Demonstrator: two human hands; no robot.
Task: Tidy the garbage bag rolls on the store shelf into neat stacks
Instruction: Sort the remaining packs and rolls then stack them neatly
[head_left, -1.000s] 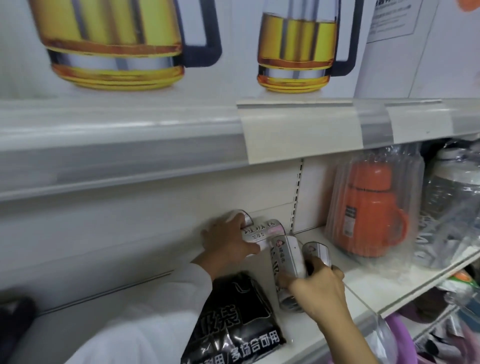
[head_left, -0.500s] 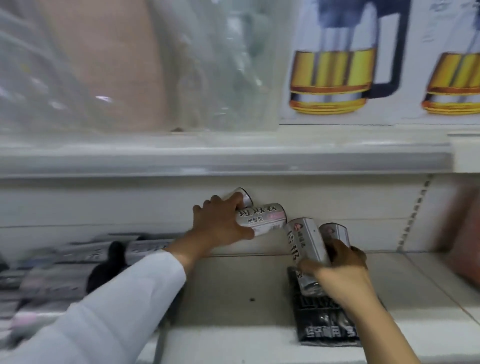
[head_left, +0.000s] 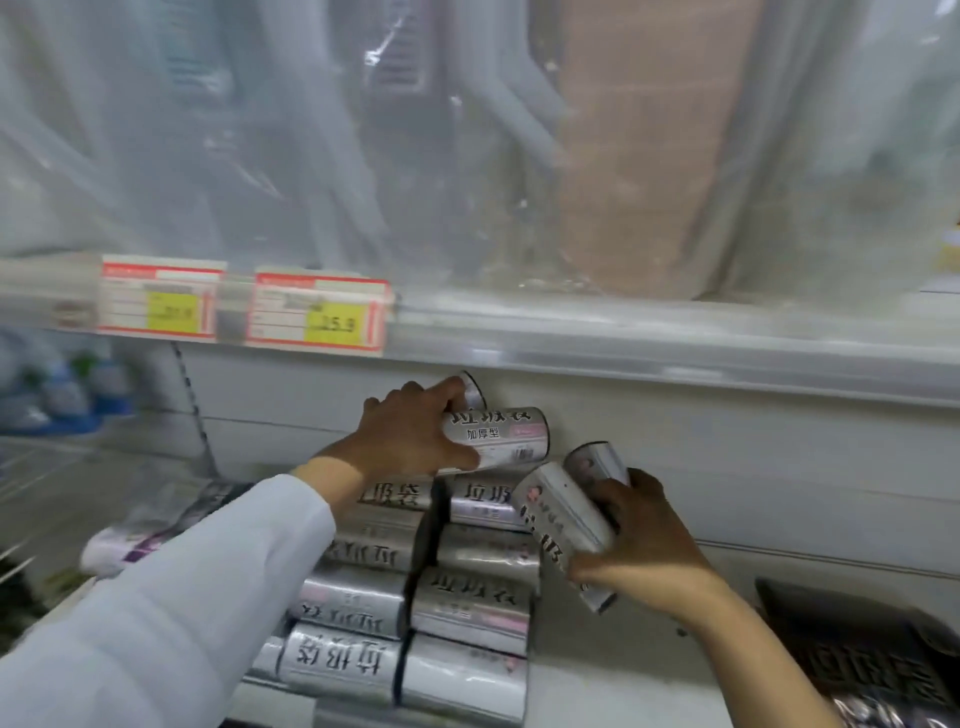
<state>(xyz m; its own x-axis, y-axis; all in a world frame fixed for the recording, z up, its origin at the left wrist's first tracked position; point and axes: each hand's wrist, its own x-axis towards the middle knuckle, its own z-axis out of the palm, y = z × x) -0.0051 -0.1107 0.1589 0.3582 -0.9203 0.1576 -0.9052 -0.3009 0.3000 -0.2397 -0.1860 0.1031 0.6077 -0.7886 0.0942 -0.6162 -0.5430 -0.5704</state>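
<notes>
The left hand (head_left: 415, 431) curls round two silver rolls, a labelled one (head_left: 501, 439) lying crosswise and a second (head_left: 472, 389) peeping out behind the fingers at twelve o'clock, both held against the back panel (head_left: 727, 457) just above the stack (head_left: 441, 597). The right hand (head_left: 644, 540), at four o'clock from the left, grips two more rolls side by side: the nearer one (head_left: 563, 525) tilts with its end toward eleven o'clock, the farther one (head_left: 597, 462) shows its round end beside it. The stack lies at six o'clock from the left hand, silver rolls in two columns running toward the shelf's (head_left: 597, 691) front edge. A white sleeve (head_left: 171, 613) crosses from eight o'clock. A dark packet (head_left: 862, 654) lies flat at four o'clock from the right hand. Two price tags (head_left: 239, 306) sit on the upper rail (head_left: 675, 343) at ten o'clock, blurred clear-wrapped goods (head_left: 467, 145) above.
</notes>
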